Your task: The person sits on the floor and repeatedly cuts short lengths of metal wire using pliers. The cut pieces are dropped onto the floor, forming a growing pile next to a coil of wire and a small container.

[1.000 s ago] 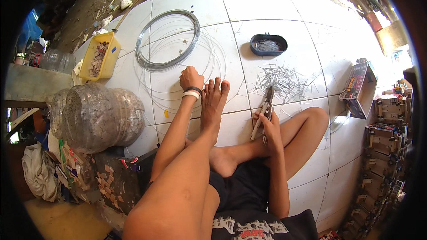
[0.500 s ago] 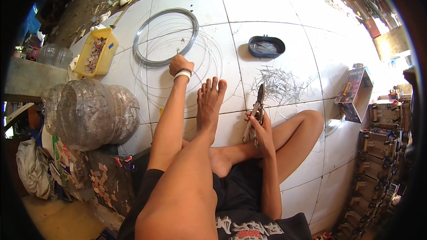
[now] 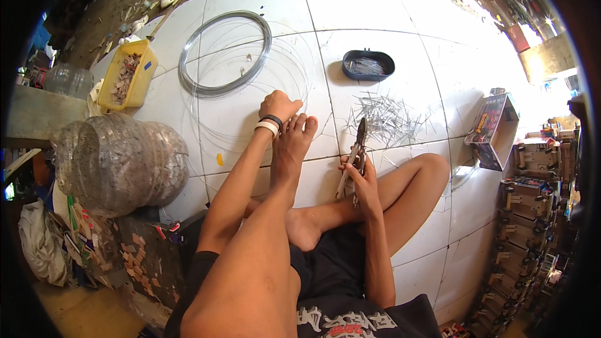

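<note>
My left hand [image 3: 280,105], with a black and a white band at its wrist, is closed just beyond the toes of my raised foot [image 3: 293,144]. Thin loose loops of wire run to its fingers; the grip itself is mostly hidden. Farther off, to the left, lies the wire coil [image 3: 182,69] these loops spread from. In my right hand [image 3: 364,181] is a pair of locking pliers [image 3: 359,144], jaws pointing away from me. Beyond the pliers, many short cut wire pieces [image 3: 391,119] are scattered on the tiles. A dark oval tub [image 3: 369,76] behind them holds more pieces.
At the left stand a yellow bin [image 3: 145,78] of scraps and a big clear plastic jar [image 3: 125,166]. A printed open box [image 3: 491,131] sits at the right, beside stacked small wooden vehicles [image 3: 523,238]. My bent legs frame the near tiles.
My left hand has moved right and slightly nearer, from beside the coil to the toes of my raised foot. The pliers stay in my right hand, which shifts little.
</note>
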